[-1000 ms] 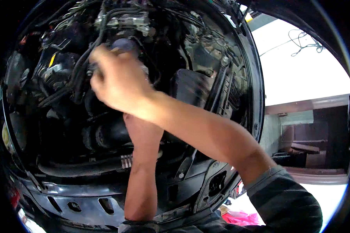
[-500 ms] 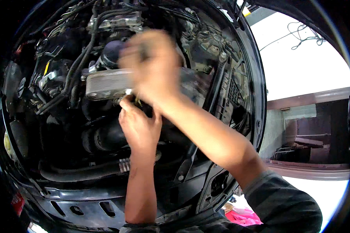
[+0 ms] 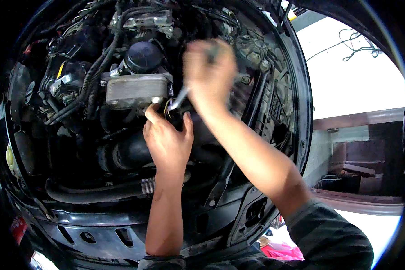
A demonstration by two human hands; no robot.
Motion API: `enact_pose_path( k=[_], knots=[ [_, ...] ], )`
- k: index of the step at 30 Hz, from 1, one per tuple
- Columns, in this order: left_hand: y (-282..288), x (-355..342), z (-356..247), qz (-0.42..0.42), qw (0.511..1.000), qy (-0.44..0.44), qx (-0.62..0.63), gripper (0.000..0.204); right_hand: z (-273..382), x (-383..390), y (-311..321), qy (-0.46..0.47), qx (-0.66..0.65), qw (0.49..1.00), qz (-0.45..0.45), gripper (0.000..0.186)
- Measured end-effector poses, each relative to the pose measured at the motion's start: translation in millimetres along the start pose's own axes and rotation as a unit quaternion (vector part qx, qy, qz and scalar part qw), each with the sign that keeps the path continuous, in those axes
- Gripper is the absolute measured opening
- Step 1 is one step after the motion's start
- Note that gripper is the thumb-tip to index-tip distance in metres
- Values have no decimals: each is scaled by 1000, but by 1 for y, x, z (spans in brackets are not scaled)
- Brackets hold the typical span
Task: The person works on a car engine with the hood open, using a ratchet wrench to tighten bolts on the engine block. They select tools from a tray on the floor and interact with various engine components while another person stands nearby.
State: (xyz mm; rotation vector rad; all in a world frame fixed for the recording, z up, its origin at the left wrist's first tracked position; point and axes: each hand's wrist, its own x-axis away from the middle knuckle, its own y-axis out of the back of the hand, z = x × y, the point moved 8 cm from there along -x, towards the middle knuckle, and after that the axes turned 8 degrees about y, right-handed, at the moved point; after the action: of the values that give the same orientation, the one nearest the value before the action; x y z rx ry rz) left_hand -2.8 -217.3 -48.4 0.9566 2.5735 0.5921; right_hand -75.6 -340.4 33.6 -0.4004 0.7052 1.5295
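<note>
My right hand (image 3: 211, 76), blurred by motion, is closed around a tool with a silver shaft (image 3: 181, 97). The blur hides the tool's handle and exact kind. Its shaft slants down left to a spot beside a thin yellowish wire loop (image 3: 167, 109). Below the finned metal oil cooler (image 3: 137, 90), my left hand (image 3: 168, 141) has thumb and index finger spread apart. That index fingertip reaches the cooler's lower right corner, by a shiny bolt head (image 3: 157, 100). A round black cap (image 3: 144, 57) sits just behind the cooler.
Corrugated cable conduits (image 3: 91, 74) run along the engine's left side. A thick black hose (image 3: 94, 191) with a ribbed clamp crosses in front, above the front body panel (image 3: 103, 238). A diagonal black brace (image 3: 252, 96) lies right of my right hand. Pink material (image 3: 281, 252) shows at lower right.
My right hand has swung to the right, uncovering the cooler's right end, the black cap and the tool's shaft. My left thumb stands farther from the index finger. The view has shifted slightly.
</note>
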Motion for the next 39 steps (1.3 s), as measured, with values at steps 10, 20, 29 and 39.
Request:
enact_pose_path(
  k=[10,20,29,39],
  knots=[
    [-4,1,10,13,998,37,-56,66,-62,27,59,-165,-15,984,-70,16],
    [-19,10,3,73,987,-114,-87,54,68,28,-78,275,56,940,195,26],
    [-1,2,5,-5,998,33,-49,65,-42,20,42,-81,83,992,-42,31],
    [2,0,11,9,998,53,-33,66,-38,6,37,-86,-7,995,51,10]
  ],
)
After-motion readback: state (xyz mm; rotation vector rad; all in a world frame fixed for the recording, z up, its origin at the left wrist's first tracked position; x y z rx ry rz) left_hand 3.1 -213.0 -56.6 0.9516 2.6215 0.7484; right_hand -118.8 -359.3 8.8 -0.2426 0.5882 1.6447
